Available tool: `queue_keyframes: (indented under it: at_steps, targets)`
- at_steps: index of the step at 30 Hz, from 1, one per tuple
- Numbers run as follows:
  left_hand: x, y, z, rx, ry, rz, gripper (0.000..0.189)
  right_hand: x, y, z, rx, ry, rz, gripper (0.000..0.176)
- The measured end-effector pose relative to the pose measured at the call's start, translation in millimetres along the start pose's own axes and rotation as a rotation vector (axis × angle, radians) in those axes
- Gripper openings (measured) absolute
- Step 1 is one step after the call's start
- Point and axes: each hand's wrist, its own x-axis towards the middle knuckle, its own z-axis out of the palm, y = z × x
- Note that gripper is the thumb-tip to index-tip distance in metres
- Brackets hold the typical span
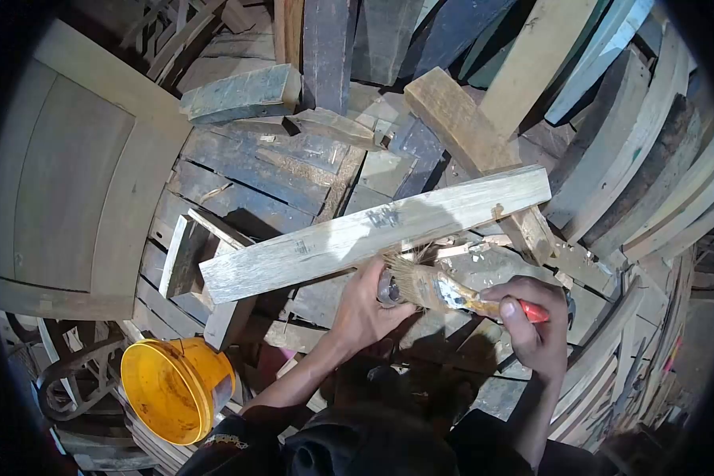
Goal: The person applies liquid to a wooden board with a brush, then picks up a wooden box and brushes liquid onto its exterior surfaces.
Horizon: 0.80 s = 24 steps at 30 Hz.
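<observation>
My right hand point(538, 324) is closed round the red-tipped handle of a wide, paint-smeared paintbrush point(454, 292). Its splayed bristles point left, right at the mouth of a small clear container point(388, 288). That container sits in my left hand point(362, 308), with fingers wrapped about it; its contents are hidden. Just beyond both hands lies a pale wooden board point(357, 232), slanting up to the right, with a greyish mark near its middle. A wooden block point(523, 232) supports its right end, and a small wooden frame point(190, 258) is under the left end.
A yellow bucket point(166, 389) stands at the lower left, below a panelled wooden door point(71, 174). Thick timbers point(456, 119) lean at the back, and curved wooden pieces point(627, 159) are stacked on the right. Wood chips point(476, 258) litter the plank floor point(246, 194).
</observation>
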Motion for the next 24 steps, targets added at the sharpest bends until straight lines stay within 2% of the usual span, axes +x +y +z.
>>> queue_keyframes:
  at_steps: [4, 8, 11, 12, 15, 19, 24]
  targets:
    - [1, 0, -1, -0.008, 0.021, -0.072, 0.07, 1, -4, -4, -0.061, -0.041, -0.119, 0.021]
    - [4, 8, -3, -0.02, -0.037, -0.005, 0.075, 2, -9, -7, -0.074, -0.069, -0.141, 0.021]
    - [-4, -17, 9, -0.067, -0.122, 0.003, 0.078, 0, -15, -12, -0.102, -0.131, -0.128, 0.021]
    - [-1, -8, 5, -0.234, -0.229, -0.063, 0.084, -2, -21, -13, -0.114, -0.133, -0.119, 0.023]
    - [4, -2, 1, -0.446, -0.304, -0.126, 0.086, -3, -22, -15, -0.107, -0.099, -0.174, 0.024]
    - [16, -6, -11, -0.271, -0.407, 0.057, 0.072, -5, -26, -20, -0.113, -0.078, -0.184, 0.025]
    - [20, 3, -17, -0.461, -0.564, -0.16, 0.061, -7, -32, -25, -0.165, -0.109, -0.22, 0.021]
